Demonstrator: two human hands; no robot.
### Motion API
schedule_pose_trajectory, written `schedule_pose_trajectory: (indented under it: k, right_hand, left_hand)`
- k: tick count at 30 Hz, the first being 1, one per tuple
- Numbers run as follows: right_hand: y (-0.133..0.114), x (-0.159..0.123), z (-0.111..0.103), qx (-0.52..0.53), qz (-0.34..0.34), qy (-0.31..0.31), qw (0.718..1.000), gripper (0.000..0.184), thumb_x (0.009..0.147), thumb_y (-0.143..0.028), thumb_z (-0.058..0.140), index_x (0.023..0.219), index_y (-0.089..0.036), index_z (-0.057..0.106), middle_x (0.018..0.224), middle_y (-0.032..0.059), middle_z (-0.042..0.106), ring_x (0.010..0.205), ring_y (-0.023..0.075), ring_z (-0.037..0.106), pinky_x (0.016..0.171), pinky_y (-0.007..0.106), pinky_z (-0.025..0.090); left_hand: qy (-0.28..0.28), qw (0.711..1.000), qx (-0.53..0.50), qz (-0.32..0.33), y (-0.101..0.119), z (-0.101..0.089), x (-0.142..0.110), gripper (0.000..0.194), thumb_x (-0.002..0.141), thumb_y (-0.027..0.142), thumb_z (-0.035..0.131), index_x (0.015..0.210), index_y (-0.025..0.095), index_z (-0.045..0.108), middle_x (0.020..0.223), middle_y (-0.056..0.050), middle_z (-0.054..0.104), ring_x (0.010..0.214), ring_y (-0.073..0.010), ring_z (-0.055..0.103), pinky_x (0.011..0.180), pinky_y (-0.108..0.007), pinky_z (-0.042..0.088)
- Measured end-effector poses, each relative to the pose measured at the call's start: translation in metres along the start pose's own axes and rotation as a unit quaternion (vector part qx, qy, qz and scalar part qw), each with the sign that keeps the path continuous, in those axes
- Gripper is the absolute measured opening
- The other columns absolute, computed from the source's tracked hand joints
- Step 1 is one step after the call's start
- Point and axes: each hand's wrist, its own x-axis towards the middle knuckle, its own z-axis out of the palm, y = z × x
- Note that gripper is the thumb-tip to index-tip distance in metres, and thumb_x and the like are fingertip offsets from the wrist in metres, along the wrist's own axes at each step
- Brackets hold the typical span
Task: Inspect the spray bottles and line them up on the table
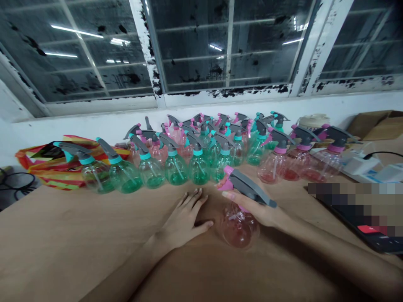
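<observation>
A pink spray bottle (241, 228) with a grey and pink trigger head is tilted over the near middle of the table. My right hand (252, 207) is wrapped round its neck, just under the trigger head. To its left, my left hand (185, 218) lies flat on the wood with fingers spread, holding nothing. Beyond the hands stands a row of green spray bottles (178, 170) with turquoise collars. Several pink spray bottles (273, 167) stand at the right end of that row, and more of both colours crowd behind.
A colourful striped bag (56, 172) lies at the left, near black cables (17, 184). At the right are a phone (362, 218), white plugs on a power strip (360, 161), and a cardboard box (378, 123). A white wall and barred windows (195, 46) rise behind the table (63, 235).
</observation>
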Motion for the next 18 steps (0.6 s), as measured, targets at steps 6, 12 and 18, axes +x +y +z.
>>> schedule_pose_trajectory:
  k: [6,12,18]
  right_hand:
    - [-0.0015,0.0002,0.0012,-0.019,0.009,0.026,0.999,0.011,0.082,-0.035,0.060,0.079,-0.025,0.058,0.068,-0.0014,0.057,0.061,0.0151,0.053,0.059,0.030,0.045]
    - [-0.0045,0.0000,-0.0005,-0.007,-0.002,0.012,1.000,0.012,0.083,-0.037,0.059,0.082,-0.024,0.058,0.075,-0.0008,0.059,0.070,0.0162,0.056,0.073,0.034,0.047]
    - [-0.0028,-0.0002,-0.0019,0.016,-0.008,-0.003,1.000,0.024,0.084,-0.036,0.059,0.106,-0.028,0.060,0.101,0.0030,0.066,0.094,0.0220,0.061,0.090,0.040,0.044]
  left_hand:
    - [0.003,1.000,-0.003,-0.003,-0.0010,0.0015,-0.0001,0.070,0.087,0.061,0.044,0.139,0.015,0.035,0.147,-0.012,0.031,0.135,-0.0274,0.027,0.110,-0.044,0.022]
    - [-0.002,1.000,-0.005,-0.001,0.0007,-0.0002,-0.0006,0.069,0.088,0.060,0.042,0.139,0.015,0.034,0.147,-0.011,0.031,0.135,-0.0275,0.027,0.110,-0.045,0.022]
    - [-0.002,1.000,0.000,-0.004,0.0012,-0.0005,-0.0003,0.069,0.087,0.060,0.044,0.139,0.015,0.034,0.148,-0.011,0.029,0.135,-0.0274,0.027,0.110,-0.044,0.022]
